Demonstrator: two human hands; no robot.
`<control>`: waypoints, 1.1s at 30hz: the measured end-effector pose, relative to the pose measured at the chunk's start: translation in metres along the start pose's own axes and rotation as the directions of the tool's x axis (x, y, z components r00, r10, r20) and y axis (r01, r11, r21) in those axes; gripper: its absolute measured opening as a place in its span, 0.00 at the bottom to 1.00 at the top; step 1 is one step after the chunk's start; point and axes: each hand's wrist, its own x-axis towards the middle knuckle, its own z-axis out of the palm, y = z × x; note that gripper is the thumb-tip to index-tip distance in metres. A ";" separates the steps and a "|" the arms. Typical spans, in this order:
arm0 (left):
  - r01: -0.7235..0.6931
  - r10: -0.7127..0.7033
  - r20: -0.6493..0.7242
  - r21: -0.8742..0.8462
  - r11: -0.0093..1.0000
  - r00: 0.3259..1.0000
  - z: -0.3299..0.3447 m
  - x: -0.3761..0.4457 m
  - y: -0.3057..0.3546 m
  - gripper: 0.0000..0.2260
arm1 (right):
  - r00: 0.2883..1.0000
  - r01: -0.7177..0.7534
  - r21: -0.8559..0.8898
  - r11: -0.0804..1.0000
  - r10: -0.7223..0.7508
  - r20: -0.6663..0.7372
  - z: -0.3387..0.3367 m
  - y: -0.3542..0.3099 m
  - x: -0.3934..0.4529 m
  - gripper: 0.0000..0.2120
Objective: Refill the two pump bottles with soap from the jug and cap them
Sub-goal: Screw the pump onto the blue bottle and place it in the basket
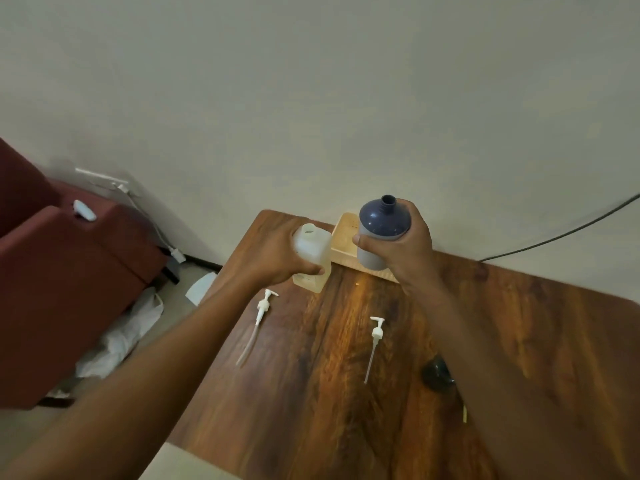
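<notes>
My left hand [273, 258] grips a translucent white jug [311, 247] with an open mouth, its base on or just above the wooden table [311, 393]. My right hand [405, 244] holds a dark blue-grey pump bottle [381, 230] upright in the air, its neck uncapped. Two white pump heads with long tubes lie flat on the table, one [261, 313] near the left edge, one [375, 336] in the middle. A second pump bottle is not visible.
A shallow cream tray [344, 237] sits against the wall behind the jug and bottle. A small dark round object [436, 374] lies beside my right forearm. A maroon sofa [69, 271] and crumpled white plastic [121, 337] are on the floor side to the left.
</notes>
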 end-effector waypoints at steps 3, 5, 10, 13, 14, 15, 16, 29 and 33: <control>0.086 -0.086 0.057 0.002 0.996 0.995 0.012 -0.010 -0.016 0.37 | 0.999 -0.021 -0.018 1.000 0.022 0.038 0.016 0.016 0.000 0.38; 0.121 -0.119 0.083 -0.022 0.992 0.989 0.018 -0.014 -0.028 0.36 | 0.997 -0.039 -0.011 0.999 0.039 0.059 0.027 0.027 0.001 0.38; 0.213 -0.212 0.101 -0.003 0.977 0.972 0.037 -0.021 -0.055 0.40 | 0.994 -0.075 -0.011 0.997 0.076 0.080 0.052 0.054 0.001 0.40; 0.291 -0.275 0.129 -0.129 0.948 0.953 0.063 -0.022 -0.073 0.37 | 0.992 -0.091 -0.016 0.996 0.092 0.083 0.062 0.069 0.001 0.41; 0.306 -0.284 0.161 -0.133 0.943 0.945 0.071 -0.023 -0.077 0.37 | 0.992 -0.094 -0.019 0.995 0.096 0.084 0.065 0.074 0.001 0.42; 0.323 -0.296 0.181 -0.145 0.935 0.938 0.079 -0.023 -0.082 0.37 | 0.991 -0.098 -0.020 0.995 0.099 0.084 0.067 0.079 0.002 0.42; 0.345 -0.316 0.178 -0.174 0.922 0.932 0.085 -0.021 -0.087 0.37 | 0.991 -0.104 -0.020 0.994 0.105 0.085 0.070 0.083 0.002 0.42; 0.385 -0.353 0.155 -0.323 0.865 0.923 0.136 -0.029 -0.128 0.31 | 0.992 -0.103 -0.041 0.994 0.106 0.065 0.087 0.118 0.007 0.42; 0.390 -0.365 0.137 -0.326 0.861 0.921 0.144 -0.033 -0.132 0.31 | 0.993 -0.104 -0.050 0.993 0.107 0.048 0.086 0.122 0.008 0.39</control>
